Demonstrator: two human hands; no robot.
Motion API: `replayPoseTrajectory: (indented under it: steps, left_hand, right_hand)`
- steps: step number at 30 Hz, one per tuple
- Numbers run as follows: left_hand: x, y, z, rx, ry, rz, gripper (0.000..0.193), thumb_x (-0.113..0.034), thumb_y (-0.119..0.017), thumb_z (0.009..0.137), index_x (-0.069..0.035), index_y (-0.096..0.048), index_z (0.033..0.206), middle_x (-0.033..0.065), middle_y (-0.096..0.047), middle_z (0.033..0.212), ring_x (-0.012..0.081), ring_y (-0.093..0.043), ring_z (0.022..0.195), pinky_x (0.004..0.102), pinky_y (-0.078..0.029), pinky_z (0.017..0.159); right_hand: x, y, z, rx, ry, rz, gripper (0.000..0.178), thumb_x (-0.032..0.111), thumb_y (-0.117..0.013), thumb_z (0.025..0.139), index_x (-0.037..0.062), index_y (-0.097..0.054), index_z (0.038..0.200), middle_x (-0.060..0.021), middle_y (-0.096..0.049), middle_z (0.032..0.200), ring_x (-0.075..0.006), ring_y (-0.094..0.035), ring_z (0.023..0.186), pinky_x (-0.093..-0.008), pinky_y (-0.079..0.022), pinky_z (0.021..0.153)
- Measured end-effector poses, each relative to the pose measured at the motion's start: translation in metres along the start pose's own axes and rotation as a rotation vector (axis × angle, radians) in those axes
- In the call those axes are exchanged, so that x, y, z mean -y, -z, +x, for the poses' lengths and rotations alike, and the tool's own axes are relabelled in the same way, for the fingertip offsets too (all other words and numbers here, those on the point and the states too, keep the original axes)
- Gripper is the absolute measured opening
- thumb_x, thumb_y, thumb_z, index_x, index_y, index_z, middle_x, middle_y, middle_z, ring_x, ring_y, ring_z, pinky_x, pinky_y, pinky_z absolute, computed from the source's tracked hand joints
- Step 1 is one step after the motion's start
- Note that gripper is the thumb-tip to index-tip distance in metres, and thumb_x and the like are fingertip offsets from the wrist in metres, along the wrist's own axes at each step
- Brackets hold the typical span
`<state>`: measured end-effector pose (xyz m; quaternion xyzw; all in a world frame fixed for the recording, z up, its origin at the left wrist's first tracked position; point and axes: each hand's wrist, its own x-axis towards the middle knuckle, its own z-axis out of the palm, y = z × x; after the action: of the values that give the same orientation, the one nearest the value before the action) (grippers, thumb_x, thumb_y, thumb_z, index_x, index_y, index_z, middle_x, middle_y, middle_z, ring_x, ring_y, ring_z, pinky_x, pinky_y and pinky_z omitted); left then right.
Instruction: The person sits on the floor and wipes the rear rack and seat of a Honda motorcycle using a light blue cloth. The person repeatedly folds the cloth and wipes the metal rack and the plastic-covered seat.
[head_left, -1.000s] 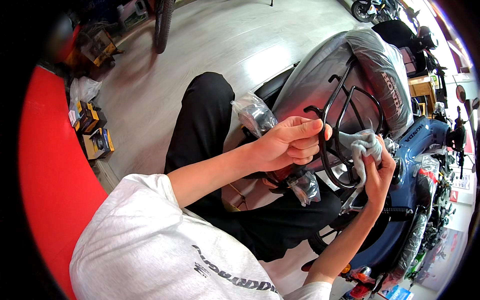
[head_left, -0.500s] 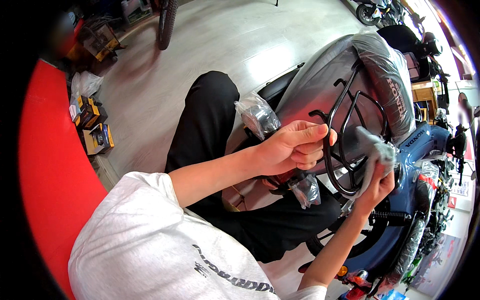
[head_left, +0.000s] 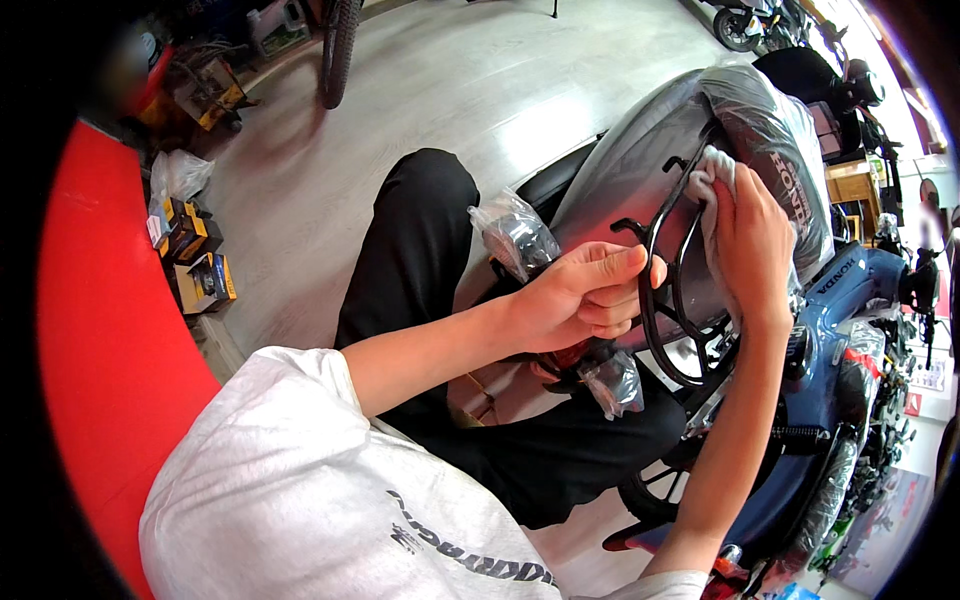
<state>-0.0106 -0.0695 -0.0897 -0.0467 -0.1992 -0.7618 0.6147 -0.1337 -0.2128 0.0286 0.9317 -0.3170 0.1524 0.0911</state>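
A black tubular metal rack (head_left: 652, 338), bent into loops with hooked ends, is held up in front of me. My left hand (head_left: 600, 290) is closed on its near tube. My right hand (head_left: 752, 240) grips a pale grey cloth (head_left: 712, 185) and presses it round the rack's upper far part, hiding that stretch of tube. Just behind stands a blue motorcycle (head_left: 845, 280) whose seat (head_left: 765, 140) is wrapped in clear plastic. Beside my left hand, a plastic-wrapped turn signal (head_left: 515, 235) sticks out from the motorcycle; a second bagged part (head_left: 612, 382) hangs below.
My bent legs in black trousers (head_left: 410, 240) lie under my arms. To the left are a red surface (head_left: 110, 360) and small black-and-yellow boxes (head_left: 205, 280) on the floor. A tyre (head_left: 337, 55) stands at the back; more motorcycles (head_left: 740, 28) line the far right.
My right hand has moved the cloth from the rack's lower right side up to its upper far part. My left hand keeps its hold in nearly the same place.
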Motion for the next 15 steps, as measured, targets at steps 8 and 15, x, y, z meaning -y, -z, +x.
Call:
replayPoseTrajectory:
  steps: [8,15]
  left_hand:
    - [-0.006,-0.007,-0.001,-0.060,0.018,0.013,0.031,-0.033,-0.051,0.104,-0.002,-0.056,0.102,-0.0111,-0.028,0.055,0.0014,-0.028,0.044,0.0214,-0.025,0.046]
    - [-0.013,-0.004,-0.003,-0.021,0.030,0.055,0.032,-0.033,-0.053,0.103,-0.002,-0.060,0.101,-0.0106,-0.029,0.057,0.0022,-0.030,0.048,0.0213,-0.026,0.046]
  right_hand:
    - [-0.008,-0.006,0.003,0.038,-0.170,-0.112,0.016,0.020,-0.058,0.094,0.0053,-0.054,0.094,-0.0216,-0.065,0.084,-0.0449,-0.063,0.082,-0.0503,-0.049,0.068]
    - [-0.042,-0.011,-0.016,-0.051,-0.172,0.597,0.024,0.010,-0.051,0.099,-0.0010,-0.063,0.116,-0.0141,-0.070,0.099,-0.0209,-0.066,0.093,-0.0318,-0.049,0.085]
